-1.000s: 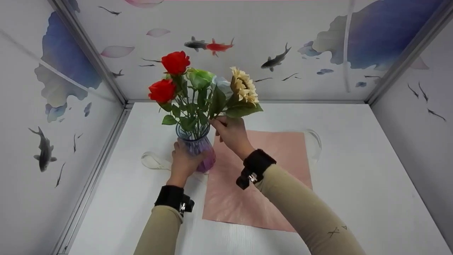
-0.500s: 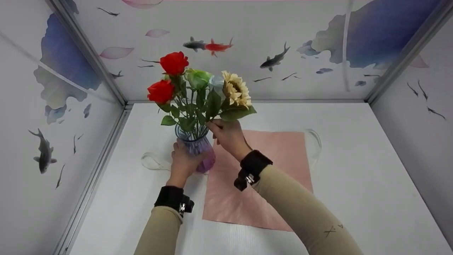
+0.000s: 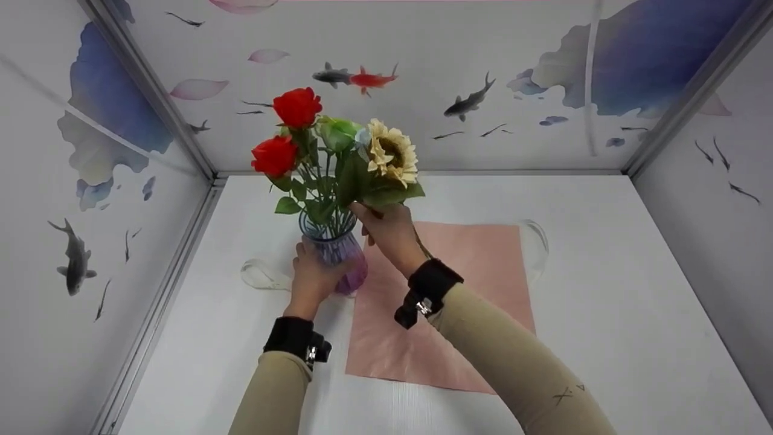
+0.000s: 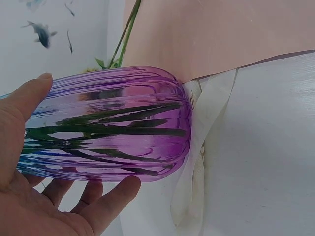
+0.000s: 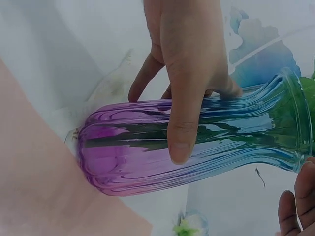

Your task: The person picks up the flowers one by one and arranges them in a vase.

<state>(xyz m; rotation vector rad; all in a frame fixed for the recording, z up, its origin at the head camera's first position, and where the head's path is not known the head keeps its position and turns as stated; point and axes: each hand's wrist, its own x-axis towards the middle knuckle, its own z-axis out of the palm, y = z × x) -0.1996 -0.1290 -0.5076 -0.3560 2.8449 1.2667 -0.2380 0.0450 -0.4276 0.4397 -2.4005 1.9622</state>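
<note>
My left hand (image 3: 311,275) grips the ribbed glass vase (image 3: 353,269) round its body. The vase fades from blue at the rim to purple at the base, and green stems show through it in the left wrist view. Two red roses (image 3: 275,156), a green rose (image 3: 338,133) and a pale blue bloom (image 3: 362,138), mostly covered, stand in it. Beside the rim my right hand (image 3: 389,232) holds a cream sunflower (image 3: 394,151) below its head. A green stem (image 4: 129,32) runs outside the vase. The right fingertips (image 5: 306,187) show only at the right wrist view's edge.
A pink flat sheet or bag (image 3: 386,344) lies on the white table (image 3: 604,302) under the right arm. A white ribbon loop (image 3: 259,275) sticks out on its left, another loop (image 3: 546,241) on its right. Printed walls (image 3: 513,145) enclose the table.
The sunflower has shifted left towards the other flowers and turned its face more to the front. My right hand has moved slightly left and down. The left hand and vase stay put.
</note>
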